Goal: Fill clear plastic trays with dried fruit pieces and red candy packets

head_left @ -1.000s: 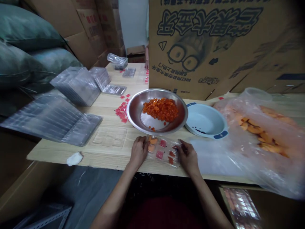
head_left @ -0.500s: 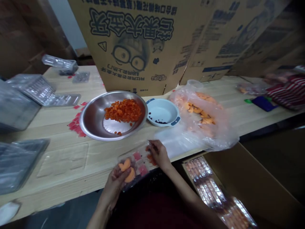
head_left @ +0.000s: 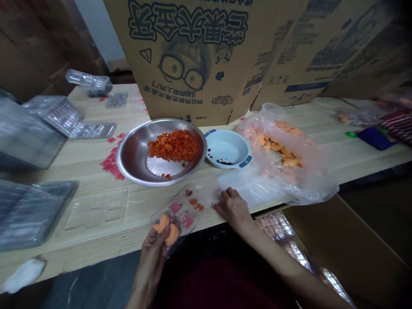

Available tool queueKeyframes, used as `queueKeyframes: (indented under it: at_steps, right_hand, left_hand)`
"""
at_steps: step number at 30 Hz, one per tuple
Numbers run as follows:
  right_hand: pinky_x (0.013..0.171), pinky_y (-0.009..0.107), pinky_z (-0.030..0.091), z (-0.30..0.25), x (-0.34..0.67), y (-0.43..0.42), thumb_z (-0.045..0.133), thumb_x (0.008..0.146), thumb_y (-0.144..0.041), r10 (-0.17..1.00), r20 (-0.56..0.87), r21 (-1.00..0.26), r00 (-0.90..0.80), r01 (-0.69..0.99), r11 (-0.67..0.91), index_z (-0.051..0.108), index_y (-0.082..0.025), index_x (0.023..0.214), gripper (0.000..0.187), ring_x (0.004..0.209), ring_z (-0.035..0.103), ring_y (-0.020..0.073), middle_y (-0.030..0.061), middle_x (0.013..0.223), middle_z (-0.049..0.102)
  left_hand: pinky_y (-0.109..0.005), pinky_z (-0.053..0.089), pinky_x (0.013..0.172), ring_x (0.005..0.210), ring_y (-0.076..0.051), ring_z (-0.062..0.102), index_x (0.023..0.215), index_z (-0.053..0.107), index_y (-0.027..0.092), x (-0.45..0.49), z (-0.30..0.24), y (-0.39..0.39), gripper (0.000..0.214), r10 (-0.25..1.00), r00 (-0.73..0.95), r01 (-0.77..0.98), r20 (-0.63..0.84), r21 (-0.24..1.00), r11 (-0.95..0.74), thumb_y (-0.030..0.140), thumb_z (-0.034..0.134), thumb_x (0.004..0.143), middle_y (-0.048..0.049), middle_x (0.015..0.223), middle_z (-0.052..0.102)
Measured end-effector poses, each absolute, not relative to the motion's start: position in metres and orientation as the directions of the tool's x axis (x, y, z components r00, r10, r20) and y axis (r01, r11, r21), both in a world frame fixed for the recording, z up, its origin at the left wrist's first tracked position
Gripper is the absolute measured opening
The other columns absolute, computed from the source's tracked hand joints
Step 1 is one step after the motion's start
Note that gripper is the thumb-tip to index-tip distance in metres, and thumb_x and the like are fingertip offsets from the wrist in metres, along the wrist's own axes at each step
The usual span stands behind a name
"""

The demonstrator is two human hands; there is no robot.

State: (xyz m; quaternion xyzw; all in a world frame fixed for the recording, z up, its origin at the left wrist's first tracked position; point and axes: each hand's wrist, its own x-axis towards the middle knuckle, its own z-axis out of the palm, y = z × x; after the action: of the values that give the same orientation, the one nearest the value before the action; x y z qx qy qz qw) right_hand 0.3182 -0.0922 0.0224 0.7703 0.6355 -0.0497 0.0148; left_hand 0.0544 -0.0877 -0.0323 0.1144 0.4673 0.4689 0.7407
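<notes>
My left hand (head_left: 155, 248) grips the near end of a clear plastic blister tray (head_left: 179, 213) filled with orange slices, pink squares and small red pieces. The tray tilts off the table's front edge. My right hand (head_left: 232, 207) rests on the wooden table (head_left: 96, 171) just right of the tray, fingers curled, touching the edge of a clear plastic bag (head_left: 283, 159) holding orange slices. A steel bowl (head_left: 135, 154) with chopped orange-red bits sits behind the tray. A white bowl with blue handles (head_left: 227, 148) stands beside it.
A large printed cardboard box (head_left: 199, 56) stands behind the bowls. Stacks of empty clear trays (head_left: 48, 116) lie at the left. Pink squares (head_left: 111, 163) are scattered by the steel bowl. A carton of packed trays (head_left: 289, 249) sits below the table's right edge.
The view swung to the right. My left hand lifted the tray's near end off the table edge; my right hand let go of the tray and moved right toward the bag.
</notes>
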Motion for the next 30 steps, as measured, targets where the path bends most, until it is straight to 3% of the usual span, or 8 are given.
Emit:
queueKeyframes:
  at_steps: [2,4,7,11,16,23,27,30]
  right_hand:
    - [0.084,0.034,0.055,0.020,0.304,-0.095,0.070,0.095,-0.029,0.983,-0.132,-0.013,0.124,0.992,-0.127,0.067,-0.017,0.107,0.017,0.109,0.061,0.0285,0.0155,0.116,0.066]
    - [0.081,0.033,0.056,0.015,0.294,-0.093,0.064,0.096,-0.016,0.977,-0.183,0.032,0.113,0.994,-0.109,0.067,-0.017,0.109,0.013,0.109,0.063,0.0279,0.0160,0.117,0.068]
    - [0.073,0.031,0.056,0.012,0.291,-0.086,0.051,0.096,-0.001,0.968,-0.213,0.072,0.133,0.990,-0.121,0.068,-0.016,0.108,0.026,0.103,0.065,0.0259,0.0157,0.113,0.069]
    - [0.069,0.031,0.056,0.012,0.295,-0.080,0.057,0.096,-0.010,0.964,-0.204,0.083,0.169,0.984,-0.155,0.069,-0.012,0.108,0.017,0.109,0.065,0.0304,0.0190,0.115,0.067]
    - [0.070,0.032,0.053,0.012,0.302,-0.072,0.047,0.092,0.004,0.959,-0.203,0.060,0.198,0.980,-0.189,0.071,-0.009,0.107,0.031,0.100,0.069,0.0292,0.0221,0.108,0.071]
    - [0.070,0.029,0.047,0.013,0.331,-0.064,0.061,0.087,-0.003,0.961,-0.224,-0.147,0.163,0.969,-0.199,0.067,-0.017,0.066,0.026,0.076,0.068,0.0216,0.0127,0.081,0.073]
    - [0.066,0.025,0.042,0.005,0.340,-0.062,0.065,0.078,-0.004,0.962,-0.200,-0.339,0.185,0.908,-0.245,0.064,-0.018,0.062,0.022,0.070,0.063,0.0169,0.0054,0.073,0.071]
    - [0.060,0.023,0.040,0.002,0.350,-0.061,0.070,0.076,-0.017,0.955,-0.228,-0.510,0.190,0.812,-0.283,0.064,-0.018,0.062,0.015,0.061,0.057,0.0137,-0.0003,0.061,0.064]
  left_hand:
    - [-0.021,0.064,0.081,0.100,-0.021,0.079,0.116,0.075,0.019,0.049,-0.033,-0.088,0.053,0.805,0.105,-0.605,-0.584,0.605,0.518,0.019,0.093,0.066,-0.0078,0.113,0.081]
    - [-0.023,0.064,0.085,0.104,-0.022,0.078,0.117,0.074,0.018,0.043,-0.034,-0.088,0.053,0.806,0.103,-0.609,-0.583,0.604,0.514,0.020,0.093,0.068,-0.0090,0.113,0.081]
    - [-0.032,0.063,0.094,0.112,-0.027,0.076,0.116,0.074,0.017,0.037,-0.037,-0.088,0.053,0.808,0.095,-0.612,-0.582,0.606,0.508,0.020,0.093,0.067,-0.0100,0.113,0.080]
    - [-0.034,0.063,0.097,0.114,-0.027,0.075,0.117,0.074,0.017,0.032,-0.041,-0.091,0.055,0.804,0.076,-0.634,-0.589,0.594,0.495,0.019,0.094,0.066,-0.0099,0.114,0.080]
    - [-0.037,0.064,0.096,0.110,-0.027,0.076,0.115,0.075,0.017,0.031,-0.043,-0.094,0.051,0.819,0.064,-0.646,-0.570,0.602,0.469,0.021,0.093,0.068,-0.0105,0.111,0.081]
    - [-0.035,0.063,0.096,0.111,-0.027,0.076,0.116,0.075,0.018,0.028,-0.044,-0.095,0.053,0.824,0.067,-0.648,-0.563,0.604,0.465,0.023,0.095,0.067,-0.0107,0.112,0.080]
    - [-0.035,0.061,0.100,0.113,-0.026,0.074,0.118,0.073,0.018,0.030,-0.045,-0.096,0.052,0.830,0.088,-0.644,-0.551,0.604,0.469,0.023,0.093,0.070,-0.0098,0.115,0.079]
    - [-0.030,0.060,0.097,0.108,-0.021,0.075,0.118,0.072,0.019,0.040,-0.041,-0.098,0.052,0.843,0.069,-0.653,-0.534,0.614,0.443,0.022,0.092,0.071,-0.0071,0.116,0.079]
